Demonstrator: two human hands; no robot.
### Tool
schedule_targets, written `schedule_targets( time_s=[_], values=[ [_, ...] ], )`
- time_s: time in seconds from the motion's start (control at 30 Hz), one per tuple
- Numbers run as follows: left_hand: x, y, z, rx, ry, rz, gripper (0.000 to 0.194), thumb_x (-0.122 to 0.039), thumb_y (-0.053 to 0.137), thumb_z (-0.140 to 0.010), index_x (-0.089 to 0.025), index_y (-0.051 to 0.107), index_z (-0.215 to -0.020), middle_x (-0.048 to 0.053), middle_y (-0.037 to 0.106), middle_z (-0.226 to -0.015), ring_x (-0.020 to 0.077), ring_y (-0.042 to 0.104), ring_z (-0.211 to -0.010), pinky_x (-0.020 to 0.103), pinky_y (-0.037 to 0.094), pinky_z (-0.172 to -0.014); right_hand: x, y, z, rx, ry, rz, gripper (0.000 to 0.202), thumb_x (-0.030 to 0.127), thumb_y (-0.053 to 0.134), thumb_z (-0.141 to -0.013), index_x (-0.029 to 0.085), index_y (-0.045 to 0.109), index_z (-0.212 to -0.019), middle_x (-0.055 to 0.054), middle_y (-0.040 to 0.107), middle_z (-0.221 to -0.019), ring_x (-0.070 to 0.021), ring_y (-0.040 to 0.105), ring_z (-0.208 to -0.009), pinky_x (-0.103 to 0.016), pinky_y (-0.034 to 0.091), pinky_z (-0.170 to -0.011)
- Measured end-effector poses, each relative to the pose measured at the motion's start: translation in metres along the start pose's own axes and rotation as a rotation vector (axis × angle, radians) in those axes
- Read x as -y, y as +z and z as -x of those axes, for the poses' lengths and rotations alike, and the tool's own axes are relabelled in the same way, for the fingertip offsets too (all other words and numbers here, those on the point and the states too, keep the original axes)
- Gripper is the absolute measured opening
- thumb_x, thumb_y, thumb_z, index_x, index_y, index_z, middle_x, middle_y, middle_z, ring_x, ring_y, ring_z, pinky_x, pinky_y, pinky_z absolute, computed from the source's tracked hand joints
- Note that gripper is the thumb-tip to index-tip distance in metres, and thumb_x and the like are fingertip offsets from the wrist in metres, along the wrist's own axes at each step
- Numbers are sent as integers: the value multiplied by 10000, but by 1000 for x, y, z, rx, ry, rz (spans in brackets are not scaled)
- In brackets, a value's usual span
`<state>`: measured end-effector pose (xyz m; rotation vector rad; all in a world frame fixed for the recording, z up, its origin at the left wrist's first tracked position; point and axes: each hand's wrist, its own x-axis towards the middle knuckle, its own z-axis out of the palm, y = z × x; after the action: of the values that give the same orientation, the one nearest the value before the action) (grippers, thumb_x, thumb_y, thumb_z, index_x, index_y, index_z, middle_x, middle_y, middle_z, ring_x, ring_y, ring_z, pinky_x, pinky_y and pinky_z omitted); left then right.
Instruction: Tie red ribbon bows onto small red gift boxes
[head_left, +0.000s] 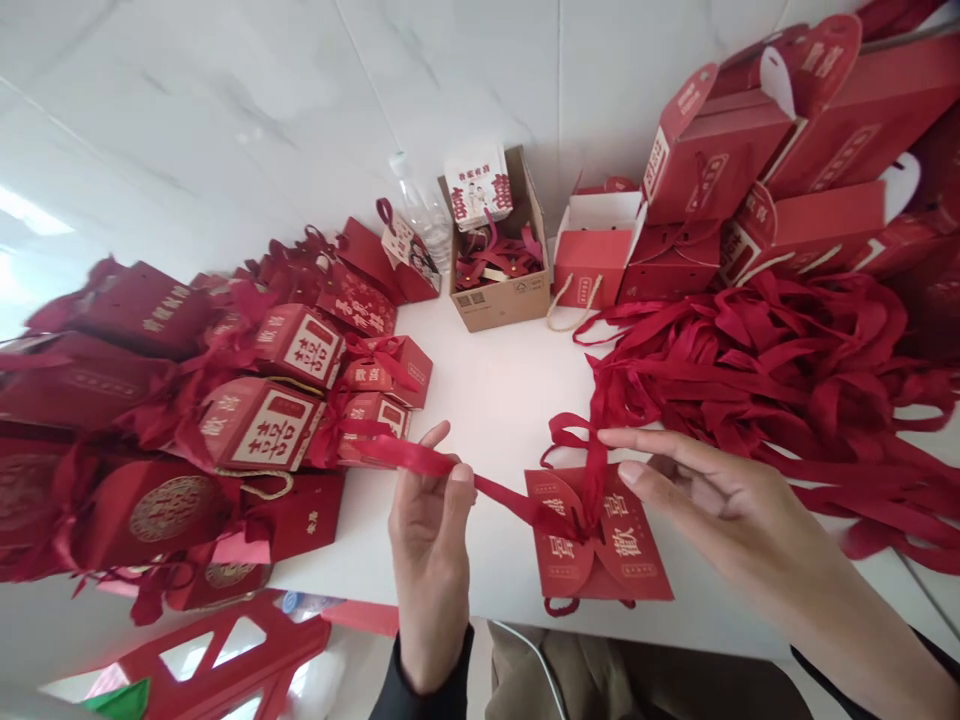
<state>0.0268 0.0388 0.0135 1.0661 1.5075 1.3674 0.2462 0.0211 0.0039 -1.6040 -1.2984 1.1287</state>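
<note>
Well, the left hand pinches a red ribbon under its thumb. The right hand is a little open, with one fingertip at the ribbon's loop. The ribbon comes up from a red box, which sits on the white table between the two hands, near a big ribbon pile.

A small gift-packing workspace, by the look of it: a white table against marble-look wall tiles, crowded with red gift boxes and heaped loose ribbon.
</note>
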Motion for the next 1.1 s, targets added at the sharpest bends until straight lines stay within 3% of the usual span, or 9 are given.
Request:
schedule_targets(
  time_s=[0.2, 0.37, 0.5, 0.67, 0.73, 0.8, 0.87, 0.97, 1.1],
  values=[
    [12, -2, -16, 9, 24, 19, 471, -334, 756, -931, -282, 623, -1380, -28, 591, -855, 114, 554, -788, 220, 497, -784, -11, 1, -11, -177, -12, 111, 415, 662, 603, -955, 309, 740, -1123, -56, 799, -1120, -284, 746, -1027, -294, 571, -571],
    [25, -9, -11, 91, -162, -28, 482, -549, 697, -939, -173, 740, -1237, 12, 626, -777, 158, 578, -757, 282, 492, -755, -11, 2, -13, -11, 34, 203, 512, 734, 489, -975, 299, 737, -1085, -52, 775, -1159, -292, 711, -1044, -371, 575, -720],
    [26, -10, 12, 212, -365, 80, 597, -668, 568, -959, -168, 775, -1211, 119, 731, -979, 254, 658, -907, 375, 536, -835, -10, 4, -10, 11, 42, 244, 530, 763, 513, -943, 321, 736, -1132, -48, 738, -1241, -293, 702, -1019, -394, 550, -699],
    [19, -1, 48, 269, -83, -63, 482, -629, 678, -888, -253, 754, -1180, 132, 693, -1162, 320, 644, -1056, 418, 567, -849, -4, 8, -10, 9, -61, 243, 422, 677, 585, -945, 316, 718, -1119, -34, 741, -1219, -304, 686, -1130, -446, 555, -845],
    [18, 3, 57, 258, 7, -155, 404, -541, 755, -855, -267, 737, -1152, 111, 658, -1146, 294, 633, -1030, 387, 568, -808, -1, 10, -9, -16, -127, 234, 314, 594, 615, -958, 316, 719, -1059, -19, 751, -1157, -279, 700, -1107, -439, 553, -897],
    [17, 5, 61, 243, 71, -263, 260, -430, 780, -852, -270, 730, -1051, 76, 623, -1076, 247, 618, -960, 347, 555, -778, 2, 11, -6, -36, -171, 205, 220, 517, 622, -976, 319, 712, -1005, -3, 747, -1114, -246, 721, -1055, -380, 574, -831],
    [16, 7, 62, 231, 112, -350, 92, -347, 744, -889, -267, 723, -928, 49, 596, -1023, 211, 602, -915, 320, 547, -778, 4, 13, -2, -65, -194, 180, 173, 476, 618, -992, 320, 693, -980, 4, 738, -1103, -229, 731, -1037, -317, 577, -711],
    [15, 10, 61, 221, 124, -390, 125, -319, 652, -966, -269, 730, -882, 46, 596, -1043, 205, 605, -952, 311, 557, -800, 5, 15, 5, -105, -217, 174, 145, 457, 621, -1001, 318, 658, -980, -1, 733, -1129, -224, 729, -1056, -278, 563, -630],
    [12, 13, 62, 214, 90, -337, 169, -347, 591, -1011, -263, 715, -934, 57, 587, -1071, 208, 603, -953, 306, 566, -779, -1, 22, 12, -166, -271, 230, 83, 390, 635, -997, 308, 640, -991, -12, 724, -1151, -221, 715, -1089, -332, 582, -810]
  ],
)
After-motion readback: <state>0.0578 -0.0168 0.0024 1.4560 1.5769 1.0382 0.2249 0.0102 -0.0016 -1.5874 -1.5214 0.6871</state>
